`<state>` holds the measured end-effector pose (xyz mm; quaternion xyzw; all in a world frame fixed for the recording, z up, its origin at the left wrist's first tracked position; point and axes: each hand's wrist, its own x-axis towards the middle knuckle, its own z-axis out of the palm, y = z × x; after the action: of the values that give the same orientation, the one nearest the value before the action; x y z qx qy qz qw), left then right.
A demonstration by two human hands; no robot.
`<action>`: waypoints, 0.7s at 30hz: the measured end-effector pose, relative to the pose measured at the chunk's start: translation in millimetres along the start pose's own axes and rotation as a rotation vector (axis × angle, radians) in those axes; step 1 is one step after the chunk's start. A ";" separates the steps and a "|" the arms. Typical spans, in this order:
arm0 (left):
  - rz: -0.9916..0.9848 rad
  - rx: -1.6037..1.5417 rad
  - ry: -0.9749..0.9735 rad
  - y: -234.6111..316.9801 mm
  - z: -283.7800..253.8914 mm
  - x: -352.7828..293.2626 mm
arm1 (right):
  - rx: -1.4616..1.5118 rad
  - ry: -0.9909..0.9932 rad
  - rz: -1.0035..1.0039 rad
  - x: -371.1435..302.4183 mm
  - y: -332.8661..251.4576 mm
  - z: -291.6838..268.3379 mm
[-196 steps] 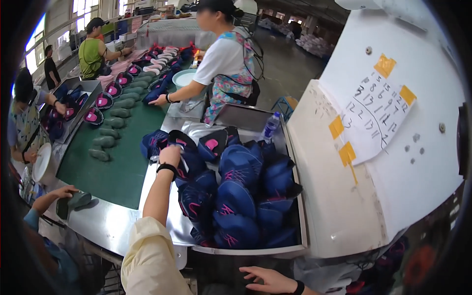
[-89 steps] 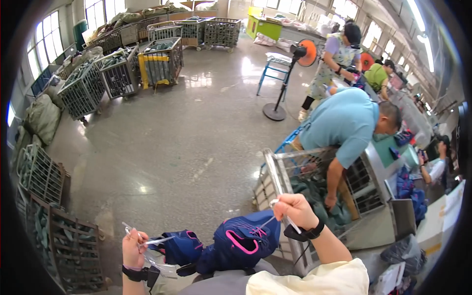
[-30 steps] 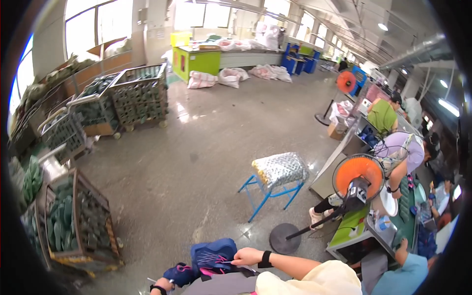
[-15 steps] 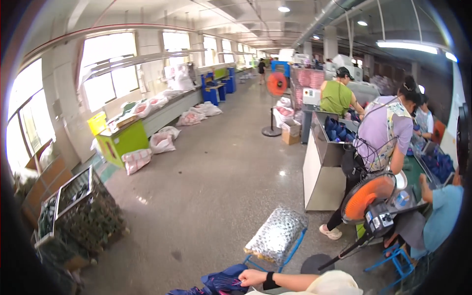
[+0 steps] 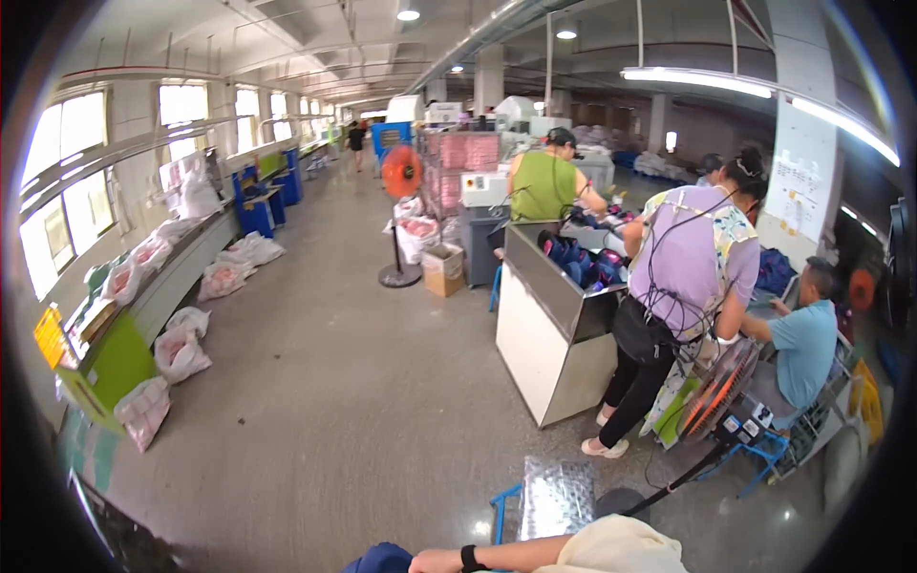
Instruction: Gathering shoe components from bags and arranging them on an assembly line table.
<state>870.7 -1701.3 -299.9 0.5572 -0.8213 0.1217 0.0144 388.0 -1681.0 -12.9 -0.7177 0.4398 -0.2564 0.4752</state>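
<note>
At the lower edge, my right hand (image 5: 437,562) reaches leftward with a black band on its wrist. It looks closed against a dark blue fabric piece (image 5: 380,559), though the frame edge cuts off its fingertips. Only the rounded top of that piece shows. My left hand is out of view. Just beyond my right forearm stands a blue-framed stool (image 5: 504,511) with a shiny silver cushion (image 5: 557,498).
An orange-bladed fan (image 5: 716,390) on a slanted pole stands right of the stool. A person in a lilac top (image 5: 695,250) bends by a metal-sided bin (image 5: 562,355) of dark blue pieces; another in light blue (image 5: 804,349) sits. White sacks (image 5: 180,346) line the left.
My view has swung right, so the room has shifted left in the picture. My right hand and the dark blue fabric now sit lower, and less of the fabric shows.
</note>
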 end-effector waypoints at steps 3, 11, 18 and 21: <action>-0.222 -0.523 -0.961 26.3 -19.1 143.4 | 0.153 0.079 0.207 28.0 11.5 -57.6; -0.013 -0.644 -0.978 201.4 -141.6 472.1 | 0.633 0.956 0.285 14.8 114.4 -183.8; 0.982 -0.412 -0.421 313.8 22.7 619.0 | 0.161 0.546 0.288 16.0 149.9 -372.6; 0.837 -0.529 -0.438 326.8 28.5 669.3 | 0.274 0.531 0.283 24.9 158.0 -452.6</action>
<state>320.2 -2203.5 -281.0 0.1721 -0.9594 -0.2129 -0.0672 -16.9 -1935.0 31.1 -0.4869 0.6051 -0.4229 0.4669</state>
